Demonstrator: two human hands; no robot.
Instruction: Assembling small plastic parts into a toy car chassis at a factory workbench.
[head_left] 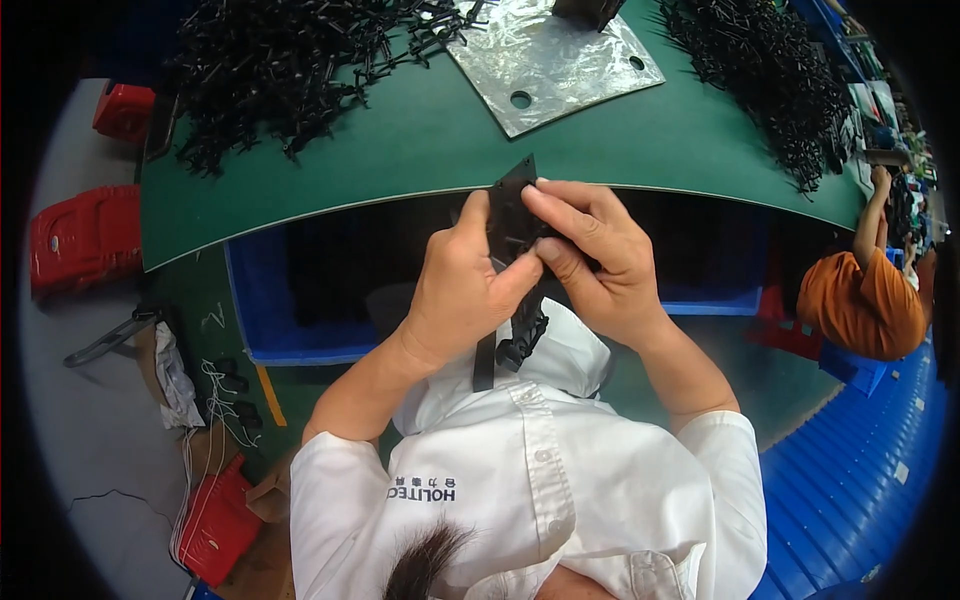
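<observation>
The slim black part [512, 195] at the middle looks like smooth plastic or coated metal (which of the two, I cannot tell), dark with little shine. Far beyond it lies a silvery metal plate [560, 75], scuffed and streaked, with a patchy gloss. The green tabletop [400, 155] is smooth, with a soft sheen. The far left heap of black pieces [270, 70] is hard-looking, with small glints. At the left, the red moulded piece [90, 240] seems glossy plastic; the blue bin [262, 322] is smooth plastic. The near white shirt [640, 470] is matt, creased cloth, and the orange top [860, 305] at the right is soft, matt cloth.
</observation>
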